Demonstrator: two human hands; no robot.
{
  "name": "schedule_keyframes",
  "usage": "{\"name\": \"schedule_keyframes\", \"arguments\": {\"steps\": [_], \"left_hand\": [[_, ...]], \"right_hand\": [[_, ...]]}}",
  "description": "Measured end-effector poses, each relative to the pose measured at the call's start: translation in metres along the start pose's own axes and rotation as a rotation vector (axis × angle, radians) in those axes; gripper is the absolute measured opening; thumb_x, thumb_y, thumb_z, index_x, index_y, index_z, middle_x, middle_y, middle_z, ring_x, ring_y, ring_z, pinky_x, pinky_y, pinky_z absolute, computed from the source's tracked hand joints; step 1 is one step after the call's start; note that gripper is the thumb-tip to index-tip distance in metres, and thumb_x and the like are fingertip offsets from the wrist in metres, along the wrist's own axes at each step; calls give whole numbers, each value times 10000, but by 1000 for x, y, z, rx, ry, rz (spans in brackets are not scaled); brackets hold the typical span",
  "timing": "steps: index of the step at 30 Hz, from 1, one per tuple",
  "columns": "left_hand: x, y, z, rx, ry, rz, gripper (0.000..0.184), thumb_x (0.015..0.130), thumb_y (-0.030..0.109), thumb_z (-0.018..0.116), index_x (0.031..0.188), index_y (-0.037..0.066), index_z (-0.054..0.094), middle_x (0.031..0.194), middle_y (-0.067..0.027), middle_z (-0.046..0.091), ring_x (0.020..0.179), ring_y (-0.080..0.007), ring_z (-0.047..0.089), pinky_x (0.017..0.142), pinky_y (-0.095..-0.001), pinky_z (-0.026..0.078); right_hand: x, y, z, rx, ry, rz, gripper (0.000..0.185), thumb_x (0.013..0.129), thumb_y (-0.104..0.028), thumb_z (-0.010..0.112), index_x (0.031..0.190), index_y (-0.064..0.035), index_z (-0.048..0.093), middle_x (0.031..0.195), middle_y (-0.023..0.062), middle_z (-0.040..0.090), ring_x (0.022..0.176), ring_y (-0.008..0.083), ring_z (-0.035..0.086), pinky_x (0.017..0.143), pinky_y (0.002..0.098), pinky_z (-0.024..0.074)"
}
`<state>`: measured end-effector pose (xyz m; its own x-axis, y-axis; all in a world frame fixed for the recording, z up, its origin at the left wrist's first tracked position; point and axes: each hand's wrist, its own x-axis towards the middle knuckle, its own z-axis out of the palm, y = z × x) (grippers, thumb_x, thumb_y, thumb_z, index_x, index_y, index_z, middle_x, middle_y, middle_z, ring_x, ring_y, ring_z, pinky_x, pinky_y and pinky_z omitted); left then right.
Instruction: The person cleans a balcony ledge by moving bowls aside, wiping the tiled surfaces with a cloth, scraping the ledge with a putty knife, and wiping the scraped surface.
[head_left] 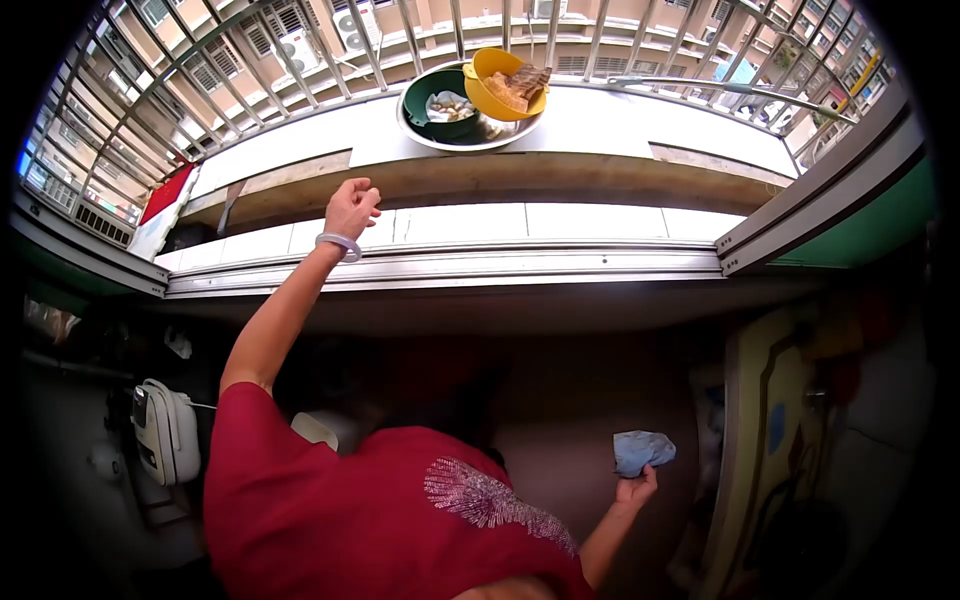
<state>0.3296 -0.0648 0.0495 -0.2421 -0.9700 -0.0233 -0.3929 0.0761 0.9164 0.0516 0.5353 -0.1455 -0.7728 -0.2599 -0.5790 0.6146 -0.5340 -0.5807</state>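
Observation:
My left hand (353, 207), with a pale bangle (339, 246) at the wrist, is stretched over the window ledge. Its fingers are loosely bent and apart, and nothing shows in them. Low on the right, my right hand (636, 485) grips a crumpled blue cloth (643, 453). Ahead on the outer ledge sits a metal basin (412, 132). Inside it is a dark green bowl (417, 97) containing a pale bag with small pieces. A yellow bowl (490, 66) rests tilted at the basin's right side, with brown, flat dried pieces (520, 86) in it.
Metal bars (410, 40) close off the outer ledge (590, 125). A pole (720, 86) lies along the bars at right. The sliding window track (480, 264) crosses in front of me. A red item (167, 194) is at far left; a white appliance (168, 440) stands lower left.

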Motion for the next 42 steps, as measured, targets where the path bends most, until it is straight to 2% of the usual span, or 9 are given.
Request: {"name": "schedule_keyframes", "arguments": {"steps": [5,8,14,17,19,22,27,33,42], "left_hand": [[66,8,82,-380,-118,-407,397,894,257,532,1166,-12,423,1033,-158,550,861,-230,565,719,-325,508],[108,0,132,-654,-108,-710,560,883,245,558,1282,-41,288,1126,-216,495,907,-251,554,740,-336,514],[187,-46,208,-1063,-47,-906,553,740,247,724,1102,-12,397,1115,-258,458,933,-360,536,832,-428,497],[194,-39,231,-1173,141,-850,241,807,133,600,957,-28,504,968,-226,532,927,-365,549,849,-479,487],[207,-67,239,-1213,221,-791,182,810,51,512,945,-69,491,933,-230,536,927,-368,559,838,-494,503],[218,-79,239,-1136,402,-762,177,771,-14,480,911,-121,460,951,-230,535,905,-385,570,820,-508,524],[211,-93,209,-1139,359,-738,173,748,-42,496,899,-118,461,949,-226,537,898,-394,572,837,-504,518],[208,-101,159,-1218,330,-694,396,727,-69,401,1066,-263,335,1108,-382,467,1052,-527,476,913,-517,474],[251,-172,133,-1337,331,-615,376,744,-85,408,1073,-265,373,1104,-351,493,1046,-497,496,941,-509,461]], "right_hand": [[21,-18,-9,109,101,-77,518,712,-34,515,1228,-47,474,1244,100,492,1170,283,445,1020,449,325],[16,-47,-3,191,216,-148,492,717,-24,516,1208,-42,489,1235,108,499,1162,290,453,1016,453,332],[30,-59,57,198,259,-308,476,712,-32,517,1185,-78,510,1225,96,495,1153,281,452,1013,457,323],[32,-55,108,180,217,-315,550,690,-7,497,1235,-79,479,1253,96,476,1192,286,422,1046,470,294],[32,-54,135,167,176,-310,548,683,17,489,1225,-68,488,1241,95,497,1179,276,442,1035,448,324],[47,-63,151,154,151,-276,569,678,38,477,1238,-63,473,1255,95,493,1193,274,436,1046,443,317],[82,-78,187,42,88,-257,607,662,7,495,1262,-55,436,1264,111,466,1210,285,410,1058,460,288],[113,-83,239,-64,-20,-212,617,654,6,500,1265,-38,426,1236,100,488,1184,275,434,1063,429,285],[121,-64,290,-102,-108,-77,572,689,42,495,1254,-29,440,1213,105,513,1154,265,469,1034,413,326]]}}
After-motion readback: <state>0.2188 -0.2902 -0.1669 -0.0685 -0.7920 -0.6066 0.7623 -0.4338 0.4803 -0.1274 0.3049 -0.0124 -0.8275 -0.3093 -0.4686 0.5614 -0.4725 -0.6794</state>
